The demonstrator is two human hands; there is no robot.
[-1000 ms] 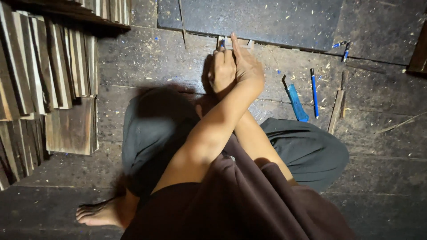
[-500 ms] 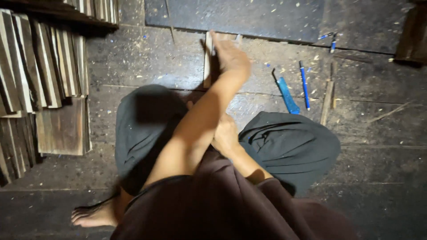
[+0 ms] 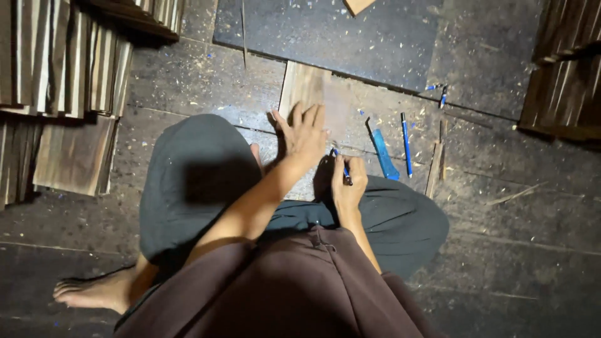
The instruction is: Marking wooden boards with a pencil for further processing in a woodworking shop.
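Wood strip [image 3: 305, 87] pinned flat by left hand [image 3: 305, 133], fingers spread — right hand [image 3: 346, 183] w/ pinch grip on blue pen [image 3: 343, 168]; best keep strip steady, marks light.

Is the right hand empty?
No: the right hand grips a blue pen beside the wooden board that the left hand presses flat.
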